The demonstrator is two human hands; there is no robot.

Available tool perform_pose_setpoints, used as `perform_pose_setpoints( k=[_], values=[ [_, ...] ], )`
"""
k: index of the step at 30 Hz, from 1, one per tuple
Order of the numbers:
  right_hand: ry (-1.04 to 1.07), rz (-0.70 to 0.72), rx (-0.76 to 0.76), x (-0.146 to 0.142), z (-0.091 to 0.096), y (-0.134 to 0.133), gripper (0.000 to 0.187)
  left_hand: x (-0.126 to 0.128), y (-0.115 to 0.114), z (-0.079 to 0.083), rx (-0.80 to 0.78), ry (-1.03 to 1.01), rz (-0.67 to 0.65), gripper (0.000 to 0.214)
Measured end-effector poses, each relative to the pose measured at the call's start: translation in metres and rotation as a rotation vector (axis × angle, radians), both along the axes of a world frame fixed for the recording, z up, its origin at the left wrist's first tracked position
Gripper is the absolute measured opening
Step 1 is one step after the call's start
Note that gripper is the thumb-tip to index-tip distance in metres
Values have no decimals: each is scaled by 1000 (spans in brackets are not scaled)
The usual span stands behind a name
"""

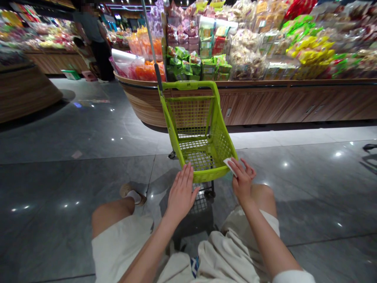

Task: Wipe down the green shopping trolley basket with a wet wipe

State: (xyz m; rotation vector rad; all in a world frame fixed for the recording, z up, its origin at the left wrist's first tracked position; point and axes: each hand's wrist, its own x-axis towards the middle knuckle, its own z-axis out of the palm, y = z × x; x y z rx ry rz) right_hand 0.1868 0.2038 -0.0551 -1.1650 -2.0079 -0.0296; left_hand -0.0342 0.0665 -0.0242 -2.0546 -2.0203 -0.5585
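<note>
Resting palm down, the left hand [181,192] has an open grip, its fingers spread and their tips at the near rim of a lime-green plastic shopping cart [192,114]. The right hand [243,179] has a closed grip on a small white paper slip [229,165], pinched at the rim's near right corner. The cart stands on a polished grey stone floor [73,129] directly ahead of the person's knees and cream linen shorts [123,243], with a slim grey pole [150,35] rising from its far end.

The green mesh floor of the basket shows in full, while bright bagged snacks [250,51], orange packets [149,70] and green packets [182,59] stand heaped on a curved wooden-sided counter [265,102] ahead, just beyond the cart's far end. So far, the hands are on the cart and the slip, and the goods lie out of their reach on the counter. Farther off to the left, another person [90,27] stands beside a second wooden display [54,61].
</note>
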Motion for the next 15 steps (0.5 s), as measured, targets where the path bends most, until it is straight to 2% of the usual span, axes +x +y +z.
perform_pose_setpoints(
  k=[2, 4, 9, 12, 15],
  values=[
    [-6, -75, -30, -7, 0, -14, 72, 11, 3, 0, -15, 19, 16, 75],
    [-32, -76, -55, -23, 2, -33, 79, 22, 6, 0, -31, 33, 41, 76],
    [-150, 230, -71, -64, 10, -72, 81, 39, 12, -1, -48, 31, 55, 81],
    [-242, 292, -43, -51, 14, -64, 79, 40, 13, -1, -51, 27, 59, 79],
    [-285, 154, -37, -7, 13, -32, 81, 39, 15, 1, -62, 23, 69, 73]
  ],
)
